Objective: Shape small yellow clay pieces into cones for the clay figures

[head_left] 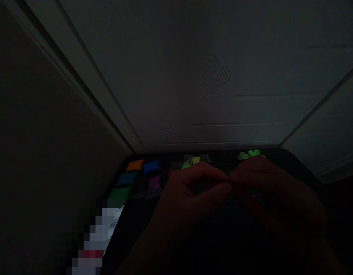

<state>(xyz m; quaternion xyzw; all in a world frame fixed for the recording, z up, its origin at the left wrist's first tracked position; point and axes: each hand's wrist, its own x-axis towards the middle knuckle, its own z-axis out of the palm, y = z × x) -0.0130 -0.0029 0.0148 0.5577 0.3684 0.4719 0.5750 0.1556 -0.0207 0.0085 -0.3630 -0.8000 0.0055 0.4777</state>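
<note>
In dim light, my left hand [190, 196] and my right hand [279, 194] meet above a dark tabletop. Thumb and fingertips of each are pinched together, and the tips touch or nearly touch. Whatever lies between them is too small and dark to make out. Just behind my left hand are a light green piece [186, 164] and a yellow piece [196, 160], by clear plastic wrapping. A bit of red [170, 173] peeks out beside the same hand. Beyond my right hand lie bright green leaf-like or heart-like shapes [255, 153], partly covered by it.
Small soft-looking packets lie on the table's left: orange [135, 165], blue [152, 167], teal [127, 178], green [120, 194] and purple [155, 181]. A bright, partly pixelated screen or sheet [113, 225] is at the lower left. A pale panel with embossed hearts [215, 76] rises behind the table.
</note>
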